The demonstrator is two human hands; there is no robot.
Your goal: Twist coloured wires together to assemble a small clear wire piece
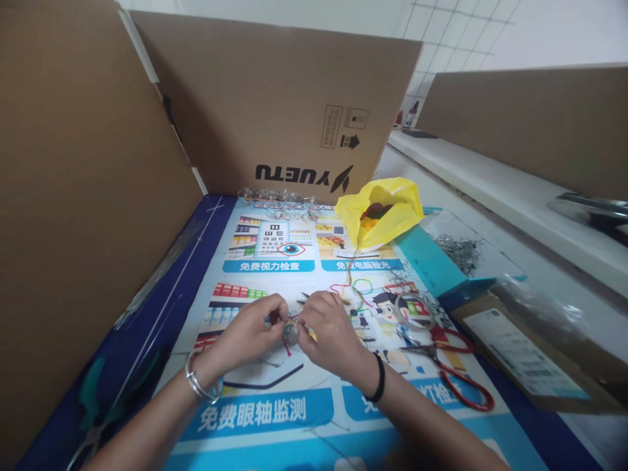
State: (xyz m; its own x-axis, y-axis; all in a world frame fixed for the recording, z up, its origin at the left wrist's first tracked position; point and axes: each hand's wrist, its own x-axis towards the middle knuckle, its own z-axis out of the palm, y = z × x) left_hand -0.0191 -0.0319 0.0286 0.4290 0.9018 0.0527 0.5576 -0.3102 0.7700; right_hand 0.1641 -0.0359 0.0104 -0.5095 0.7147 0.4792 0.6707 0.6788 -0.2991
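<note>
Cardboard panels [284,104] stand far and left; an open yellow bag [383,212] lies far right, red-handled scissors [454,366] right. Near centre, the left hand [255,330] and right hand [331,333] pinch a small, greyish, thread-tangled piece [290,331].

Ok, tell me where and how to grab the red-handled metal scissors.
Take the red-handled metal scissors by the red loops, coming from the right with the right hand. The loops lie spread on that side, while the blades point left, so the fingers would likely avoid the edges.
</note>
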